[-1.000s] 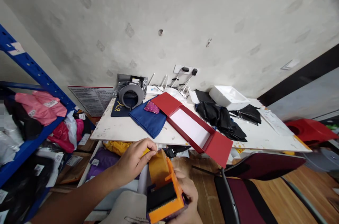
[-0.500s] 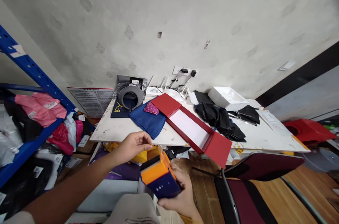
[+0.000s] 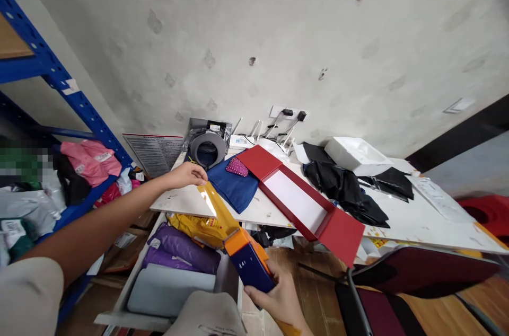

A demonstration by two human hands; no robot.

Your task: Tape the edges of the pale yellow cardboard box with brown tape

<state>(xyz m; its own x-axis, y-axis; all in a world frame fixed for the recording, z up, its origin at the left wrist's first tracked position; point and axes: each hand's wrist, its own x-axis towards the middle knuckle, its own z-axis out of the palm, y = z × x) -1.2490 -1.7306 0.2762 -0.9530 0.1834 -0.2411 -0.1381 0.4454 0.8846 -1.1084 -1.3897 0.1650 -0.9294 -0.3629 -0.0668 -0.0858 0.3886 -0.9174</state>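
My right hand [image 3: 280, 298] grips an orange and dark blue tape dispenser [image 3: 247, 258] below the front edge of the white table [image 3: 397, 209]. A yellowish strip of tape [image 3: 217, 204] runs from the dispenser up and to the left. My left hand [image 3: 186, 174] pinches the free end of that strip over the table's left part, beside a folded blue cloth [image 3: 234, 188]. An open red box [image 3: 296, 199] with a white inside lies in the middle of the table.
Black garments [image 3: 344, 190] and a white tray [image 3: 353, 155] lie on the right of the table. A blue shelf rack [image 3: 59, 87] with packed bags stands at left. Bagged parcels [image 3: 183, 251] lie under the table. A dark red chair [image 3: 401, 277] is at lower right.
My left hand has pulled away from the dispenser, up and left over the table, drawing out a long strip of tape. The dispenser has turned and dropped a little in my right hand.
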